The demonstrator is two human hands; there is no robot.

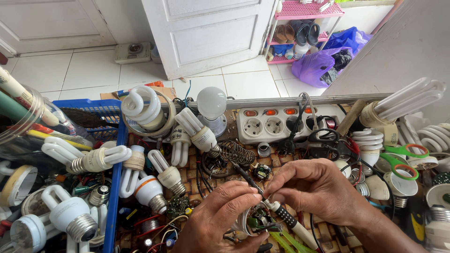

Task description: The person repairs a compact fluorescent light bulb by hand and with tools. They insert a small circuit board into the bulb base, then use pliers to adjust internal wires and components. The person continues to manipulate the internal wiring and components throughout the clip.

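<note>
At the near centre of the cluttered bench, the left hand [220, 213] cups a white plastic lamp base with a green circuit board [257, 221] inside. The right hand [318, 187] pinches a black-handled soldering iron [286, 215] over it. A white power strip [276, 122] lies beyond.
</note>
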